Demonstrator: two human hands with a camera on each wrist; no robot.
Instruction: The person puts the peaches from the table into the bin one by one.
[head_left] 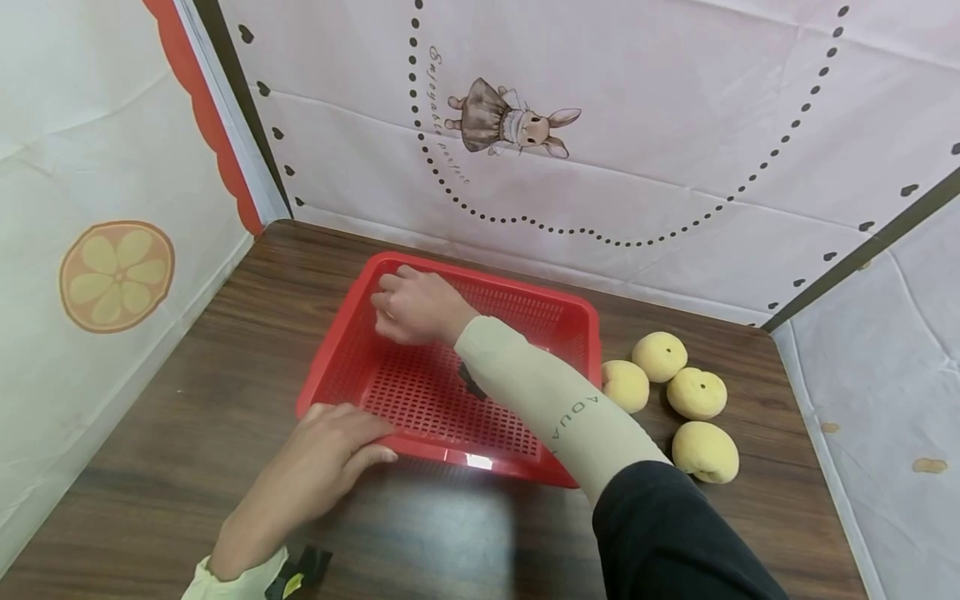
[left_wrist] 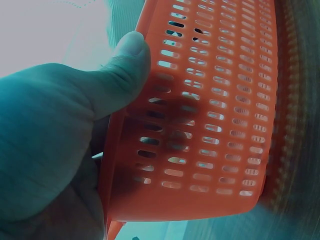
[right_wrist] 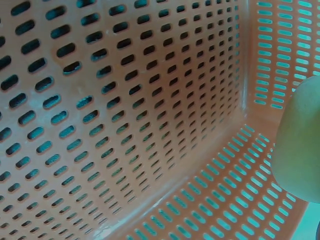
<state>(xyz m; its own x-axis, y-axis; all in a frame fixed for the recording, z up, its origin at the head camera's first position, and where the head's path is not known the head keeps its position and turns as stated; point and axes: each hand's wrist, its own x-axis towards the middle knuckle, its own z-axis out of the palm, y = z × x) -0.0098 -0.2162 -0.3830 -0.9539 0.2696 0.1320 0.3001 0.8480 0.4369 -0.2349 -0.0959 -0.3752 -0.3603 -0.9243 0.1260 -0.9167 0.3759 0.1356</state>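
A red perforated plastic basket stands on the table. My left hand grips its near left corner. In the left wrist view the thumb lies against the rim and outer wall, with the other fingers mostly hidden behind it. Inside the basket, my right hand is low by the far left corner with its fingers curled. A smooth, rounded yellow peach appears at that hand in the right wrist view; in the head view the hand covers most of it.
Several yellow peaches lie on the brown wooden table to the right of the basket. Printed white cloth walls enclose the table at the back and both sides. My right forearm crosses over the basket's right part.
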